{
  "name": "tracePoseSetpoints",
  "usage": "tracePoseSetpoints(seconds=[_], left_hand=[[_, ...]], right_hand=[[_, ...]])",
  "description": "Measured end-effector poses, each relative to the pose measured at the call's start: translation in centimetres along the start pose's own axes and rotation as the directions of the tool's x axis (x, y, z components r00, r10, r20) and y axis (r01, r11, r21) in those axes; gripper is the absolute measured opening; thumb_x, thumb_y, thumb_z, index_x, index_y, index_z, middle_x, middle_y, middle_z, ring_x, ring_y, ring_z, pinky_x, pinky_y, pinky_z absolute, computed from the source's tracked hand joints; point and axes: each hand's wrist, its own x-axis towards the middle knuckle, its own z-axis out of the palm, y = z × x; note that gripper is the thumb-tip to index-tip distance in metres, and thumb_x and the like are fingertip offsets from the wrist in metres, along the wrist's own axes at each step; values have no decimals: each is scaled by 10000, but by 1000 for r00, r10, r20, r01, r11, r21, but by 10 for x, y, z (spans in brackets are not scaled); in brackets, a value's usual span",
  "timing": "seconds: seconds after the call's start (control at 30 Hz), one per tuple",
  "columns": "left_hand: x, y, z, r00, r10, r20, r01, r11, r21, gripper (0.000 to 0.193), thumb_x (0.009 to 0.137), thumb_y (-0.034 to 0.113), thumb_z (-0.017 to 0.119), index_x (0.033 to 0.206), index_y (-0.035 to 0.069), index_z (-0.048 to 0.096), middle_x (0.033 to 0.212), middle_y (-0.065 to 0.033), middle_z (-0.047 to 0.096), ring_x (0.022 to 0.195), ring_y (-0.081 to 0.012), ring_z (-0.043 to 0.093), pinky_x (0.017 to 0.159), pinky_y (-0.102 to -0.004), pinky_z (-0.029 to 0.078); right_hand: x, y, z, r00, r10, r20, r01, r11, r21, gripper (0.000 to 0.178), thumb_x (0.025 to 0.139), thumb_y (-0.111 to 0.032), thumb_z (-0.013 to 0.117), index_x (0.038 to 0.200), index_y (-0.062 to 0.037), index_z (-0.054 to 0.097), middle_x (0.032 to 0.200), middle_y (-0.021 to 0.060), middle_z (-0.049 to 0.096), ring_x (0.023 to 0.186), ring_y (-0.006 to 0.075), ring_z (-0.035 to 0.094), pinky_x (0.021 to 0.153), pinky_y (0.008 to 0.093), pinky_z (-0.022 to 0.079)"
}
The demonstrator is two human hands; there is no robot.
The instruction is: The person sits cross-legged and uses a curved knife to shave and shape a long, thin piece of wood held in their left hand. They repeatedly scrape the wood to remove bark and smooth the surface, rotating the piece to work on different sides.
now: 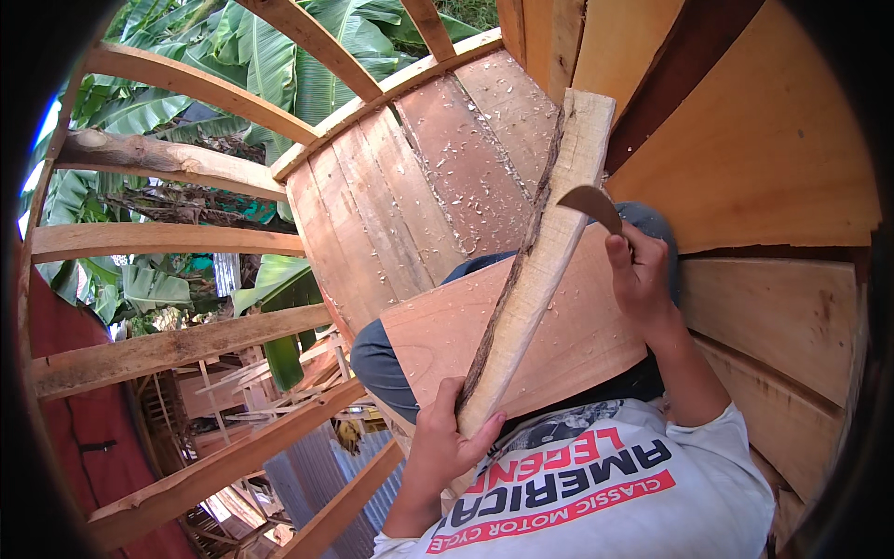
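Fingers [620, 261] of R hand [644, 284] grip knife [591, 204], L hand [442, 447] w/ plank [533, 289].

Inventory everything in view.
plank: 1, tan, dark edge, across lap
knife: 1, dark, over plank's upper part
board: 1, pinkish, on lap
floorboards: several, brown, ahead
shavings: many, pale, on floorboards
wall panels: several, orange, right
railing bars: several, brown, left
leaves: many, green, upper left
metal sheets: several, grey, lower left
timber: many, brown, lower left
sheet: 1, dark red, far left
jeans: 1, blue, under board
shirt: 1, white, bottom
left grip: 1, bare, around plank's lower end
right grip: 1, bare, around knife
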Motion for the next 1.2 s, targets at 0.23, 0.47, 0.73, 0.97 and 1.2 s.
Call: tracePoseSetpoints(seconds=[0.23, 0.47, 0.73, 0.97, 1.2], left_hand=[[3, 4, 3, 998, -41, 37, 43, 998, -52, 454, 738, 189, 737, 1050, -26, 488, 732, -190, 611, 664, -256, 644, 591, -311, 476], [5, 2, 2, 999, 11, 42, -10, 1000, -26, 431, 729, 147, 721, 1050, -26, 492, 730, -178, 609, 647, -229, 625, 585, -306, 467], [3, -3, -1, 988, -22, 154, 38, 995, -96, 427, 722, 137, 710, 1049, -29, 492, 744, -182, 602, 661, -226, 619, 605, -302, 464], [4, -11, 1, 996, -27, 83, 36, 993, -111, 413, 725, 146, 706, 1034, -25, 491, 750, -172, 595, 678, -218, 603, 626, -301, 462], [-1, -15, -6, 989, 29, -144, -21, 998, 61, 412, 696, 134, 719, 1013, -7, 497, 695, -165, 600, 596, -287, 646, 535, -327, 480]], right_hand=[[-3, 4, 1, 996, 69, 49, -71, 997, 43, 473, 861, -437, 604, 648, -24, 519, 527, 144, 488, 498, 315, 560, 451, 342, 406], [-6, 5, 3, 998, -64, 31, 62, 997, 44, 466, 873, -429, 586, 656, -23, 516, 537, 141, 477, 492, 317, 546, 450, 353, 398], [6, 14, 1, 979, 197, -47, -181, 957, 229, 448, 880, -410, 589, 684, -10, 543, 542, 119, 495, 491, 298, 556, 458, 342, 409], [-6, 9, 17, 990, -73, 120, 65, 996, 69, 441, 823, -455, 643, 647, -63, 543, 526, 84, 495, 487, 270, 570, 466, 342, 431], [-6, -7, 15, 967, -173, 188, 192, 977, -88, 434, 819, -443, 646, 628, -66, 548, 493, 101, 491, 484, 274, 579, 449, 349, 434]])
